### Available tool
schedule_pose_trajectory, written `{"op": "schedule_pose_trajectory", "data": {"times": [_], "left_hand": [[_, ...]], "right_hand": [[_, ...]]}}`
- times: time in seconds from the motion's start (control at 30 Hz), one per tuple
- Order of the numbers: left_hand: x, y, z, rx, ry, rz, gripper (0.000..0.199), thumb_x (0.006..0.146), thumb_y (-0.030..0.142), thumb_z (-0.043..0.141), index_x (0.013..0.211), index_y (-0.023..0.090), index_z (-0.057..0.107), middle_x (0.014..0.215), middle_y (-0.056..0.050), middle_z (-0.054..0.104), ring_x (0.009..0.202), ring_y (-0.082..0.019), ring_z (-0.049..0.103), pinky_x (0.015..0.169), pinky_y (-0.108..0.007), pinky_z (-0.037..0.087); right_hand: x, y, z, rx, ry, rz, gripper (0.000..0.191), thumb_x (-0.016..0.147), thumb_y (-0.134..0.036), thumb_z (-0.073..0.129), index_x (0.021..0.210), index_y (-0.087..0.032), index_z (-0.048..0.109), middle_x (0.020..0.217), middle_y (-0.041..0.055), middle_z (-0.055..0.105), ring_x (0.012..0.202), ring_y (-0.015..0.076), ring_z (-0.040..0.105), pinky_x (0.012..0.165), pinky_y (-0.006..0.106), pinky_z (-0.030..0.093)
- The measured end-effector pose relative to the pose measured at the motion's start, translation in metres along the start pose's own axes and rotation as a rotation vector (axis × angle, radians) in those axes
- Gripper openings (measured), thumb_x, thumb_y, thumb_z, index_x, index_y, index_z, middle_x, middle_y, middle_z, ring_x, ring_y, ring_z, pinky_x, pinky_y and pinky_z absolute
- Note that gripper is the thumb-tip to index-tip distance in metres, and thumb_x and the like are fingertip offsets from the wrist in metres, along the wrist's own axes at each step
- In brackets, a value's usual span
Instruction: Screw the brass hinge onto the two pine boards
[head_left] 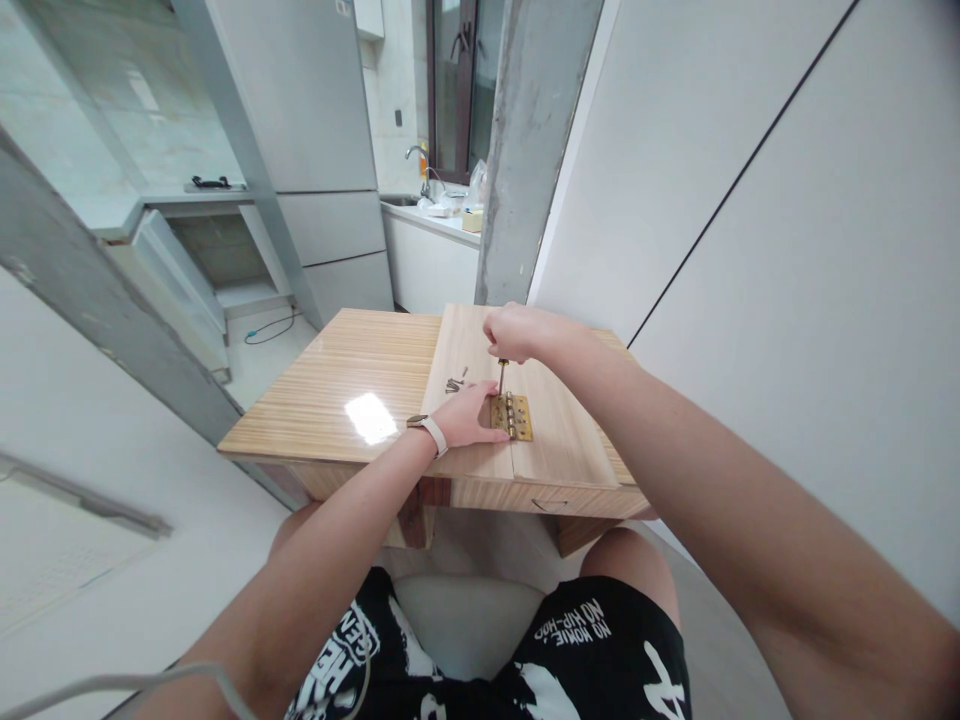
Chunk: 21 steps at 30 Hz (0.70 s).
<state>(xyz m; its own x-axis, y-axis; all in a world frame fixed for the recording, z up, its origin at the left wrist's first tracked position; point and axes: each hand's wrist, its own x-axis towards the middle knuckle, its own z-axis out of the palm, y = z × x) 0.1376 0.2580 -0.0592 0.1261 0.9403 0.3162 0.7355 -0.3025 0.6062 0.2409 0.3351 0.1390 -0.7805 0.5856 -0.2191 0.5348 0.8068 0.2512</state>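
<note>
A brass butt hinge (520,420) lies opened flat across the seam between two pale wooden boards (562,440). My right hand (514,332) is closed around the handle of a screwdriver (502,376), whose shaft points down at the hinge's far left part. The tip and any screw under it are too small to make out. With thumb and fingers spread, my left hand (480,415) presses on the hinge's left leaf and the board beside it. Several dark screws (455,384) lie loose on the left board, just beyond my left hand.
The boards rest on a striped wooden desk (322,400) with a drawer handle (550,505) at its front. A white wall panel (787,250) stands close on the right. Behind are a grey fridge (322,150) and a sink counter with a faucet (424,165).
</note>
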Motion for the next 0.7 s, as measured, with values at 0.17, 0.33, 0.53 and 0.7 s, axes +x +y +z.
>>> {"op": "schedule_pose_trajectory", "data": {"times": [0.17,0.33,0.53,0.7], "left_hand": [[-0.003,-0.003,0.002,0.059,0.003,0.043,0.084,0.073,0.055,0.082,0.141,0.016,0.049,0.134,-0.019,0.062,0.128,-0.035,0.056,0.110,-0.052,0.045],[-0.004,-0.002,0.003,0.144,-0.010,0.086,0.078,0.079,0.055,0.076,0.141,0.015,0.048,0.135,-0.019,0.060,0.128,-0.036,0.054,0.111,-0.053,0.044],[-0.003,0.001,0.001,0.157,-0.023,0.078,0.078,0.080,0.054,0.075,0.141,0.015,0.046,0.136,-0.019,0.059,0.130,-0.036,0.053,0.113,-0.053,0.043],[-0.004,0.002,0.001,0.141,-0.017,0.077,0.077,0.080,0.053,0.075,0.141,0.016,0.047,0.136,-0.019,0.060,0.129,-0.036,0.053,0.110,-0.054,0.044]], "right_hand": [[0.008,0.018,0.014,0.103,0.040,-0.106,0.034,0.077,-0.014,0.074,0.109,-0.021,0.074,0.109,0.0094,0.075,0.089,0.0231,0.068,0.067,0.029,0.045],[-0.003,0.018,0.013,0.115,0.027,-0.085,0.029,0.079,-0.011,0.070,0.105,-0.021,0.074,0.109,0.0083,0.075,0.090,0.0222,0.067,0.067,0.029,0.043],[-0.007,0.019,0.016,0.113,0.109,-0.053,0.018,0.088,-0.021,0.068,0.105,-0.019,0.073,0.106,0.0105,0.076,0.090,0.0224,0.066,0.066,0.030,0.040],[-0.004,0.019,0.021,0.082,0.164,-0.045,0.015,0.093,-0.027,0.064,0.103,-0.019,0.073,0.105,0.0115,0.075,0.093,0.0229,0.067,0.070,0.030,0.039]]}}
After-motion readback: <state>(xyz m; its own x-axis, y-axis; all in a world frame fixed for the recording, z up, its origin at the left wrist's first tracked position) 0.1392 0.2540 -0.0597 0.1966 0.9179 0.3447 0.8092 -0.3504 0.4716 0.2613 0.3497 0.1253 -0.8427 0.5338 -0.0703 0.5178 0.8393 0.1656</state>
